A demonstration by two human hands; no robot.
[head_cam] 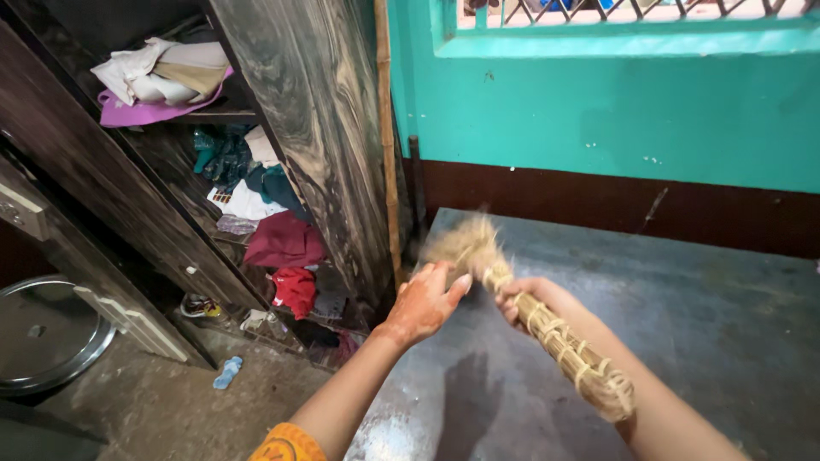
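My right hand [523, 300] grips a short straw hand broom [564, 341] by its bound handle, which runs back along my forearm. The bristle end [465, 243] is blurred and points toward the corner by the wardrobe. My left hand [424, 300] hovers just left of the broom's neck, fingers together and stretched forward, its fingertips nearly touching the broom. Both hands are over a grey slab surface [700, 324].
An open dark wooden wardrobe [316, 128] stands at left, its shelves stuffed with clothes [282, 243]. A bamboo pole [389, 145] leans in the corner. A teal and brown wall [615, 119] runs behind. A steel lid [43, 337] lies on the floor at far left.
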